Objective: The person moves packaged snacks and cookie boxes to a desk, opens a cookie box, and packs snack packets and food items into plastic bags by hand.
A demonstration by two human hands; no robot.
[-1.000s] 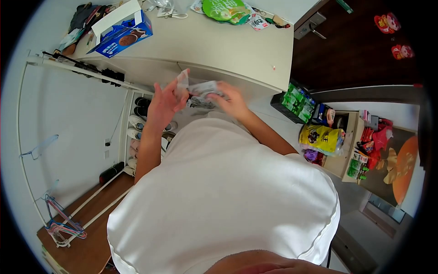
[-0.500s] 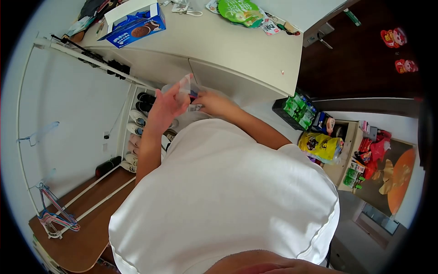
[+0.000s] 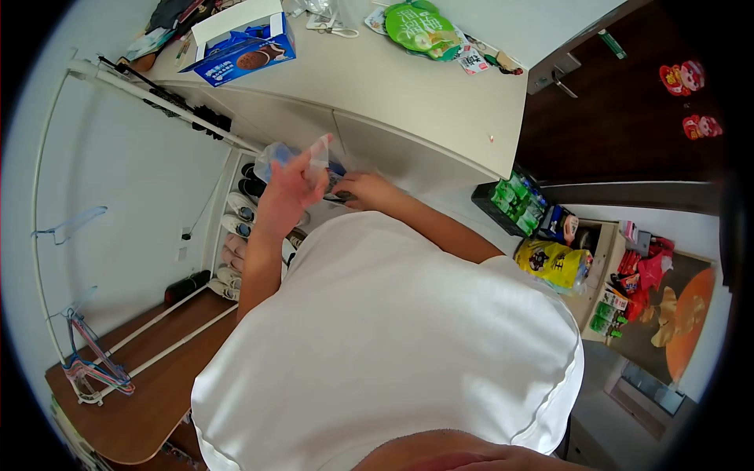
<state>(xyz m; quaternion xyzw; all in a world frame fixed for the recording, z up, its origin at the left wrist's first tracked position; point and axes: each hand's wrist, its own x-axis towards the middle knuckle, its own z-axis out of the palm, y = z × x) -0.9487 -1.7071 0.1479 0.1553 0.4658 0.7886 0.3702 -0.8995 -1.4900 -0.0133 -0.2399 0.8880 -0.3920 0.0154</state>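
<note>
My left hand (image 3: 292, 192) holds the edge of a clear plastic bag (image 3: 271, 159), with a translucent flap of it raised at the index finger. Beside it, my right hand (image 3: 367, 191) reaches to the bag's opening, its fingers bent round something dark and too small to make out. Bluish contents show through the plastic. Both hands are in front of the cabinet, below its top, close to the white shirt.
On the cream cabinet top (image 3: 408, 102) are an open blue cookie box (image 3: 250, 59) and a green packet (image 3: 422, 30). Shoes (image 3: 236, 228) fill a rack at the left. A crate of green bottles (image 3: 514, 200) and a yellow bag (image 3: 551, 263) stand at the right.
The grey-white packet that my right hand held has gone down into the bag, now mostly out of sight. My right hand moved left and lower. The view has shifted slightly.
</note>
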